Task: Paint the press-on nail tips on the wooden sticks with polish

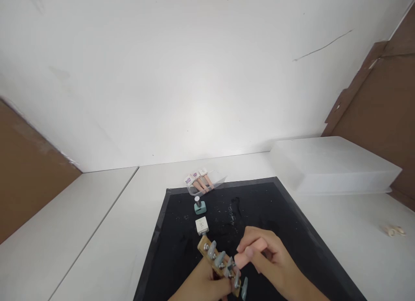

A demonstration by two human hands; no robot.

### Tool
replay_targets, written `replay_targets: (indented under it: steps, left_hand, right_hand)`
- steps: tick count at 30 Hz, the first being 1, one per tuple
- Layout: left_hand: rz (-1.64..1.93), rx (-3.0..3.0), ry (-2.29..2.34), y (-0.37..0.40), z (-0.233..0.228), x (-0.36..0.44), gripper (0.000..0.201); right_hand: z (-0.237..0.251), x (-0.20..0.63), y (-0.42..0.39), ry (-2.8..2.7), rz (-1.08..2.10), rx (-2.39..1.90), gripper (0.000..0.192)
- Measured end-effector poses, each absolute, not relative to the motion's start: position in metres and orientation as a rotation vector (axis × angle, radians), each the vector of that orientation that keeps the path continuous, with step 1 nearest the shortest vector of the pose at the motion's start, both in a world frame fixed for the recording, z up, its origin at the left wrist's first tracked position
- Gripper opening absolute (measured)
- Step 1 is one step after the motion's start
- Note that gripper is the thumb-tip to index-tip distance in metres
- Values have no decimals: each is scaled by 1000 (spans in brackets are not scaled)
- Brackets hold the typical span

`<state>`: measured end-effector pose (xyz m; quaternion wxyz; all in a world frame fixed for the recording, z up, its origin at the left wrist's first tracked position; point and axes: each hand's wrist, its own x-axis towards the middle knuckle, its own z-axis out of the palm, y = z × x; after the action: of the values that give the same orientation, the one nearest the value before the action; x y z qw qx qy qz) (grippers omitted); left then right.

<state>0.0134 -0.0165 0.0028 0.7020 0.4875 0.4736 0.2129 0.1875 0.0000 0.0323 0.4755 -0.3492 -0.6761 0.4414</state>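
The left hand [207,281] grips a wooden holder [218,260] carrying a row of grey-green nail tips [220,258], low over the black mat [259,206]. The right hand [270,255] is closed around a pink cap-handled brush [248,251], its end at the tips. Steadying the holder and drawing light, even strokes along each tip would likely serve best.

- A plain white wall [194,76] rose behind the white table [97,232].
- Brown panels [385,102] flanked both sides.
- A hairline crack [324,46] marked the wall.
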Motion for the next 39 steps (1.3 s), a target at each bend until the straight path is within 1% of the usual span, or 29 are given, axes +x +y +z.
replay_targets:
  steps: [4, 7, 9, 14, 19, 25, 33, 37, 39]
  left_hand:
    - [485, 1108, 1039, -15, 4, 17, 16]
    - [478, 1104, 1042, -15, -1, 14, 13]
    - [469, 1087, 1043, -16, -5, 12, 17]
    - [472, 1103, 1046, -16, -2, 13, 14]
    - [476, 1093, 1077, -15, 2, 16, 22]
    - [463, 1070, 1082, -16, -3, 12, 18]
    - [496, 1077, 1083, -14, 1, 17, 23]
    - [495, 1071, 1084, -15, -3, 16, 19]
    - [482, 1066, 1090, -16, -6, 15, 19]
  right_hand:
    - [36, 187, -2, -1750, 1077, -882, 29]
    - [30, 185, 1, -1652, 1065, -976, 33]
    - [26, 185, 2, -1570, 1084, -1010, 37]
    - [29, 186, 1, -1603, 1074, -921, 34]
    - [34, 184, -2, -1727, 1064, -912, 30]
    - [26, 183, 1, -1503, 1068, -963, 41]
    - [33, 186, -3, -1724, 1076, -857, 34]
    - [29, 184, -1, -1653, 1043, -941, 37]
    - [25, 183, 0, -1568, 1018, -974, 39]
